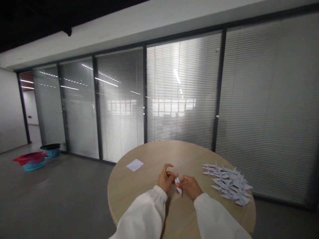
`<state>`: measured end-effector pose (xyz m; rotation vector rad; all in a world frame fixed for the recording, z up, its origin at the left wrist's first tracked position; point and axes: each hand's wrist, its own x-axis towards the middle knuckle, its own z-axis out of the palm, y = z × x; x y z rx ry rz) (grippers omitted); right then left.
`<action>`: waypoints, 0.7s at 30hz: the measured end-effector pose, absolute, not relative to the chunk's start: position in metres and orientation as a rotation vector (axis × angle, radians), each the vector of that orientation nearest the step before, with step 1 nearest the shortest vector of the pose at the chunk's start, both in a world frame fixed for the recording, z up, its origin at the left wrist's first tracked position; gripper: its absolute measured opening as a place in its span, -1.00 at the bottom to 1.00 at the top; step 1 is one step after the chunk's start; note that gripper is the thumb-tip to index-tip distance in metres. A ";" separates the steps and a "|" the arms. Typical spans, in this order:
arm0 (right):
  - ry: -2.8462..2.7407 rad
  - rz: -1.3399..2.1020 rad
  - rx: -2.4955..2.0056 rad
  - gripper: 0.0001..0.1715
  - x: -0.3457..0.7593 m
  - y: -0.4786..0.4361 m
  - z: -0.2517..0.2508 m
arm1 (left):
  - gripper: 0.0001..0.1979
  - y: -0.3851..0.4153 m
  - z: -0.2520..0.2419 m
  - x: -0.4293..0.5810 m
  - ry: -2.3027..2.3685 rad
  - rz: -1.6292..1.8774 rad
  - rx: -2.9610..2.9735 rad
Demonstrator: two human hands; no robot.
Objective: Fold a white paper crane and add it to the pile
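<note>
Between my two hands is a small piece of folded white paper (178, 186), narrow and pointed at its lower end. My left hand (165, 177) pinches its upper left side, with the index finger raised and curled above. From the right, my right hand (189, 186) grips the same paper between thumb and fingers. Part of the paper is hidden by the fingertips. To the right on the table stand many folded white paper cranes (230, 182) in close rows. A flat square of white paper (135, 165) with a crease lies at the left.
The round wooden table (139, 199) has its curved edge close to my forearms. On the floor at the far left are a blue bin with a red liner (33, 161) and a blue bin with a black liner (52, 151). Glass partitions with blinds (183, 89) stand behind.
</note>
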<state>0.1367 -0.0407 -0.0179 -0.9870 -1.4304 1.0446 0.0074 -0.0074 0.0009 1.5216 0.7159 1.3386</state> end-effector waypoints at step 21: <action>-1.457 1.033 -1.092 -0.66 0.136 -0.039 -0.018 | -0.65 -0.003 -0.002 0.008 0.646 1.128 1.454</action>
